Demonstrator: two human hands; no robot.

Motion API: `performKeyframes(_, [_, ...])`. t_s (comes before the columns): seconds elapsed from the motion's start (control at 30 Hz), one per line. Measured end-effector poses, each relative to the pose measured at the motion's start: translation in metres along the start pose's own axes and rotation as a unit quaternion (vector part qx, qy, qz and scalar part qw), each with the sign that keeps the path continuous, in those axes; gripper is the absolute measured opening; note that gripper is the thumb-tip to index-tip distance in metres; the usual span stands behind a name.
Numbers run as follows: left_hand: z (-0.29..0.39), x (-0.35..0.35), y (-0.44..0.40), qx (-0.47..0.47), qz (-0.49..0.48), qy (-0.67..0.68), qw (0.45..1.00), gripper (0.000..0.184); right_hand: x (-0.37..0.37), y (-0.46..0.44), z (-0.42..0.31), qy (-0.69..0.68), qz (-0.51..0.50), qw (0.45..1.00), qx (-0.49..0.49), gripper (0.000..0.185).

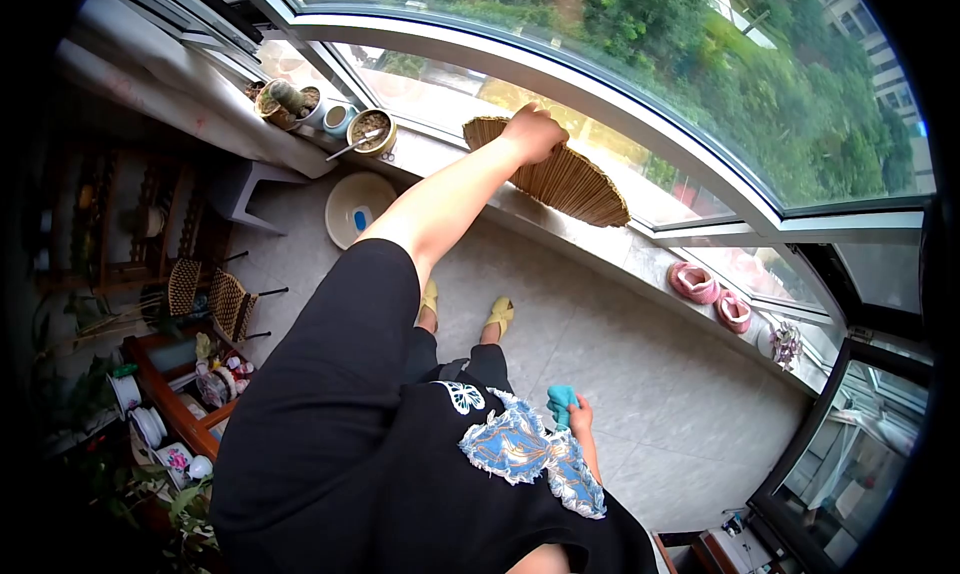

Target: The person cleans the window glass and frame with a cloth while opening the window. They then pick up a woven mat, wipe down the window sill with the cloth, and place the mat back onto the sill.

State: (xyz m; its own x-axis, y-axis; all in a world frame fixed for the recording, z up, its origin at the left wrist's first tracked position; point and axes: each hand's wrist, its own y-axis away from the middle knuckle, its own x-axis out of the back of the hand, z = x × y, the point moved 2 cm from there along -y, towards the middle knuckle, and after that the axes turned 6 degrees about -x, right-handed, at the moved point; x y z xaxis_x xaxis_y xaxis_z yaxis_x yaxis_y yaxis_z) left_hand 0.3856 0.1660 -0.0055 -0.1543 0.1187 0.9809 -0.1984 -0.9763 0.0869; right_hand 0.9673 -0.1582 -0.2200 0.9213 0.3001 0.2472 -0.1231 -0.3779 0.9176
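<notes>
My left hand (535, 134) reaches out to the window ledge, its fingers closed over the upper edge of a brown, ribbed, fan-shaped straw piece (575, 186). The piece is tilted against the window side, its curved lower edge over the ledge (640, 259). Part of it is hidden behind my hand and forearm. Down by my right side, my right hand (581, 417) is closed around a bunched teal cloth (561, 400).
Along the ledge stand a round pot with a spoon (372, 134), a small blue jar (338, 120), a cactus pot (290, 99), pink shoe-shaped pots (694, 283) and a purple plant (785, 344). A cream basin (345, 199) and a grey stool (245, 194) are on the floor at left.
</notes>
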Motion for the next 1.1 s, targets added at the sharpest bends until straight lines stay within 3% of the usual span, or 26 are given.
performKeyframes(0.13, [0.001, 0.002, 0.003, 0.001, 0.146, -0.103, 0.984, 0.025, 0.0, -0.002, -0.011, 0.002, -0.005, 1.0, 0.017, 0.058])
performKeyframes(0.27, [-0.003, 0.005, 0.007, -0.009, 0.313, -0.122, 0.942, 0.023, -0.005, 0.007, -0.033, 0.01, 0.004, 1.0, 0.027, 0.057])
performKeyframes(0.6, [-0.012, 0.02, 0.054, -0.012, 0.355, 0.003, 0.935, 0.039, -0.013, 0.003, -0.068, 0.118, 0.0, 0.989, 0.085, 0.062])
performKeyframes(0.73, [-0.009, 0.022, 0.13, 0.033, 0.369, 0.112, 0.922, 0.049, -0.03, 0.018, -0.115, 0.158, -0.02, 0.981, 0.115, 0.061])
performKeyframes(0.93, [0.002, -0.004, 0.325, 0.216, 0.288, 0.177, 0.916, 0.048, -0.083, 0.006, -0.191, 0.249, -0.037, 0.947, 0.201, 0.055])
performKeyframes(1.0, [0.007, -0.018, 0.396, 0.274, 0.287, 0.18, 0.9, 0.047, -0.104, -0.018, -0.215, 0.218, -0.108, 0.954, 0.178, 0.051])
performKeyframes(1.1, [0.022, -0.02, 0.492, 0.372, 0.302, 0.201, 0.854, 0.043, -0.141, -0.045, -0.258, 0.255, -0.123, 0.927, 0.247, 0.045])
